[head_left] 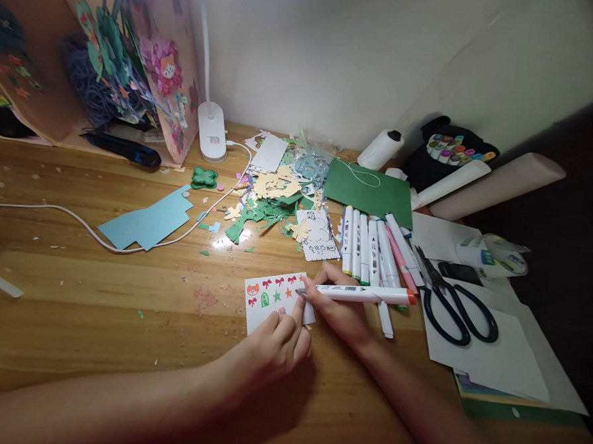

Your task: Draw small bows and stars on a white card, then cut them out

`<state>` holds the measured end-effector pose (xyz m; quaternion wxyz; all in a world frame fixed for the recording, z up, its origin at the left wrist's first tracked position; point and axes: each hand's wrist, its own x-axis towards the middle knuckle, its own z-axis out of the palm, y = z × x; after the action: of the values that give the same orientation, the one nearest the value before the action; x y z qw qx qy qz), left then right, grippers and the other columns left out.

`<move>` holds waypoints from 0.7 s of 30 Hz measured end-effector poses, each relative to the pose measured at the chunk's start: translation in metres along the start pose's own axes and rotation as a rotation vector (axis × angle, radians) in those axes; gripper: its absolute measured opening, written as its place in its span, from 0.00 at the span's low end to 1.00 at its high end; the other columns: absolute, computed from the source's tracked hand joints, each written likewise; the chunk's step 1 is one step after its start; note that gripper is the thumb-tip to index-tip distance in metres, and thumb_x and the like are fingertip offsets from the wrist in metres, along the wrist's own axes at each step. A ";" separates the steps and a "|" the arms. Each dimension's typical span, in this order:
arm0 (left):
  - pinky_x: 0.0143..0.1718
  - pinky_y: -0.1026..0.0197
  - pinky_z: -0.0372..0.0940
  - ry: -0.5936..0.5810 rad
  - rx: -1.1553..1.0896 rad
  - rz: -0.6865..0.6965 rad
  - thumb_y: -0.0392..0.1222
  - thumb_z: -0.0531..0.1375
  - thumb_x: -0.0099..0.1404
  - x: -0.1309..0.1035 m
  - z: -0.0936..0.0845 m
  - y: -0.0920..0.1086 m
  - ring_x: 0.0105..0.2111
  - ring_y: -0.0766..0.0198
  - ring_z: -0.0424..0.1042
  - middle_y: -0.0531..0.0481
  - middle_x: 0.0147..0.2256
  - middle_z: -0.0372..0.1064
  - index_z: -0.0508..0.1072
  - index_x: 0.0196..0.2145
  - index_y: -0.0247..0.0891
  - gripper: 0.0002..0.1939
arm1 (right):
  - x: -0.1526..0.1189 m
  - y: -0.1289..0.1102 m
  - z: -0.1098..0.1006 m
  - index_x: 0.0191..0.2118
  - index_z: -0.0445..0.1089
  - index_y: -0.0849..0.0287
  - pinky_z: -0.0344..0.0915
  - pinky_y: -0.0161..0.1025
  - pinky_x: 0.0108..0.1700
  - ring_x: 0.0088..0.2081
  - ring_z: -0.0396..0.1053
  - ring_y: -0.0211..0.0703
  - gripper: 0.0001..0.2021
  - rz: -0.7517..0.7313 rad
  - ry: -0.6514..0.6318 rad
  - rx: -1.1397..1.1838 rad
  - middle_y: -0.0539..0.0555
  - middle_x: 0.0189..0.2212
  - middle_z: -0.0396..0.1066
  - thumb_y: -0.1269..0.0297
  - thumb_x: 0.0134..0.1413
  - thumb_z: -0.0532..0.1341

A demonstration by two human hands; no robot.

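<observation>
A small white card (pixel 256 319) lies on the wooden table, with red bows, a green star, orange stars, an orange-haired head and a green shape drawn on it. My left hand (pixel 280 340) presses on its lower right part, the index finger stretched out and the other fingers curled. My right hand (pixel 341 314) grips a white marker (pixel 362 294) with an orange end. The marker lies almost level, its tip at the card's upper right, close to the orange star and my left index finger. My right hand's fingers hide the card's right edge.
Several markers (pixel 362 245) lie beyond my right hand, near scissors (pixel 454 303) on white paper (pixel 508 352). Paper scraps (pixel 278 194), a line-drawn card (pixel 318 236), green sheet (pixel 367 192) and blue paper (pixel 147 217) lie further back. A white cable (pixel 78 220) crosses left from the lamp base (pixel 211 135).
</observation>
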<state>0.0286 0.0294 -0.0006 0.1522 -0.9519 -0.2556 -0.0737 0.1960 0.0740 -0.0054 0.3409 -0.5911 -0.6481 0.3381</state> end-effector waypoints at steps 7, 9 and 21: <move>0.36 0.57 0.60 0.025 -0.008 -0.005 0.32 0.49 0.65 0.000 0.002 0.000 0.36 0.59 0.69 0.34 0.49 0.67 0.68 0.37 0.30 0.09 | 0.000 -0.003 -0.002 0.21 0.55 0.55 0.53 0.34 0.23 0.21 0.57 0.37 0.15 0.002 -0.049 0.020 0.44 0.17 0.58 0.58 0.52 0.60; 0.36 0.57 0.60 0.029 -0.009 -0.002 0.32 0.49 0.65 0.001 0.002 0.001 0.36 0.58 0.69 0.34 0.47 0.69 0.68 0.37 0.30 0.09 | 0.000 -0.004 -0.002 0.21 0.56 0.55 0.54 0.34 0.23 0.21 0.57 0.37 0.14 0.011 -0.067 0.019 0.45 0.17 0.59 0.58 0.51 0.60; 0.38 0.57 0.61 0.014 0.024 0.000 0.35 0.50 0.66 0.000 0.001 0.002 0.37 0.58 0.70 0.35 0.47 0.68 0.68 0.38 0.30 0.09 | 0.001 -0.003 0.000 0.21 0.58 0.56 0.54 0.34 0.24 0.22 0.57 0.37 0.14 -0.003 -0.069 0.027 0.45 0.18 0.59 0.58 0.51 0.61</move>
<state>0.0294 0.0280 -0.0021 0.1655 -0.9494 -0.2554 -0.0770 0.1948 0.0751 -0.0030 0.3267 -0.5734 -0.6559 0.3664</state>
